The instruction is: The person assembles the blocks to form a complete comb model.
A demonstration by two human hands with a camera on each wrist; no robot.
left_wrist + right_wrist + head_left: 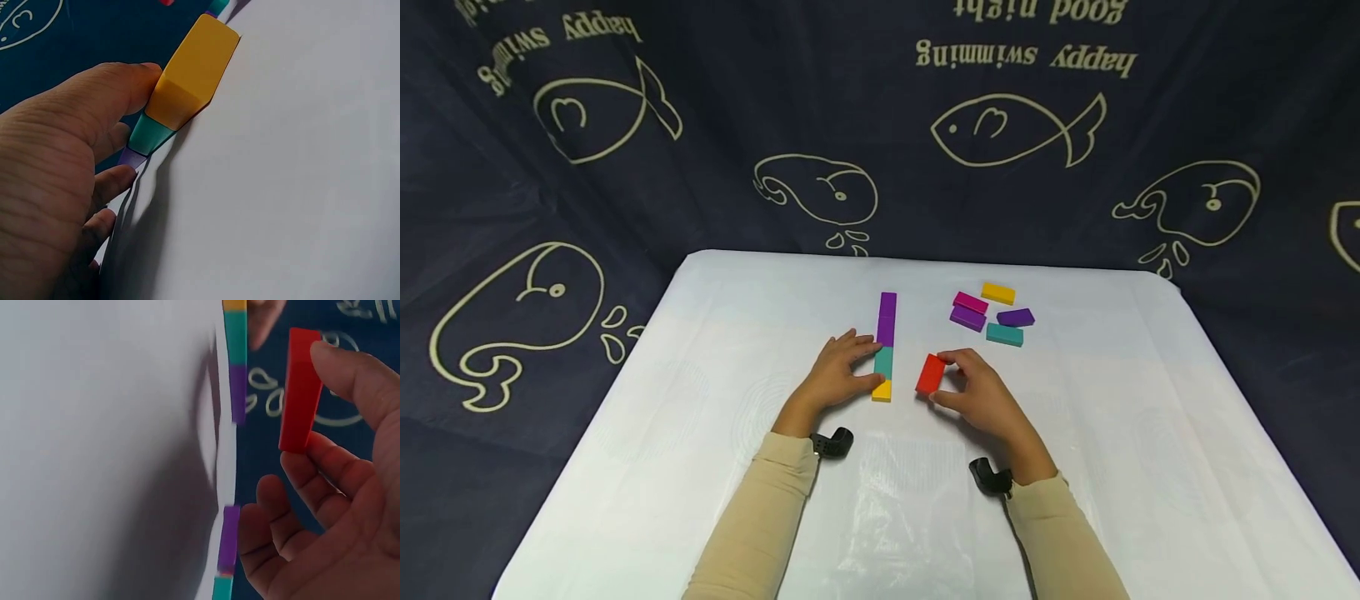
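Observation:
A straight row of blocks stretches away from the person on the white table: a yellow block (882,392) at the near end, then a teal block (883,363), then purple blocks (887,321). The left hand (842,371) lies along the row's left side, thumb against the yellow block and fingers spread near the teal and purple ones. To the right of the row, the right hand (988,402) pinches a red block (931,374) between thumb and fingers. In the right wrist view the red block (301,390) appears held off the table surface.
Farther back on the right lies a loose group: a yellow block (998,293), a pink block (971,302), purple blocks (968,318) and a teal block (1004,335). A dark printed cloth (880,125) hangs behind the table (662,467).

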